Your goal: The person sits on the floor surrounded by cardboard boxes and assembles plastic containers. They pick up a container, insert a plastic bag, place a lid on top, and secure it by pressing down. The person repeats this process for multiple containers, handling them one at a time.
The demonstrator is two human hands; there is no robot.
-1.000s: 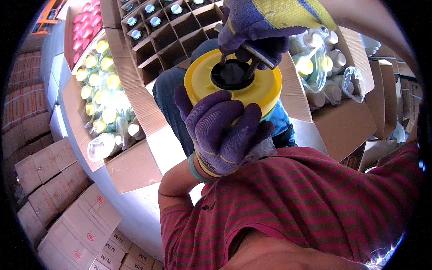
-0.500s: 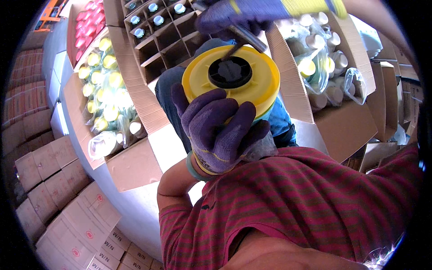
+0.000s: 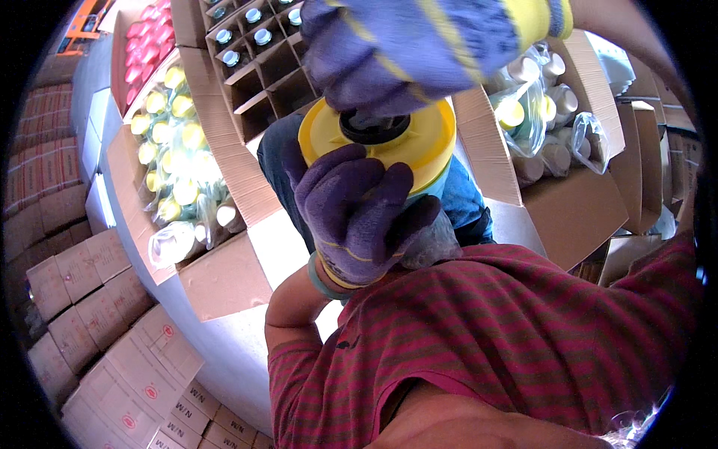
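In purple gloves with yellow trim, both my hands work at a round container between my knees. My left hand (image 3: 355, 206) wraps around the near side of its wide yellow lid (image 3: 318, 135). Set in the lid's middle is a black round piece (image 3: 374, 133). A strip of blue-green side (image 3: 434, 187) shows below the lid, with crumpled clear plastic (image 3: 432, 243) beneath it. My right hand (image 3: 419, 56) is closed just above the black piece and covers the lid's far part. Whatever it grips is hidden under the glove.
Beyond the lid stands a divided carton (image 3: 273, 71) with some blue-capped bottles. Open cartons of bagged bottles (image 3: 179, 150) lie at left and of capped containers (image 3: 557, 142) at right. Red-topped bottles (image 3: 146, 41) fill a carton far left. Stacked cartons (image 3: 112, 374) line the near left.
My right hand has come nearer and down over the lid. The metal tool seen in it earlier is now hidden. The lid has shifted slightly toward me, with my left hand still around it.
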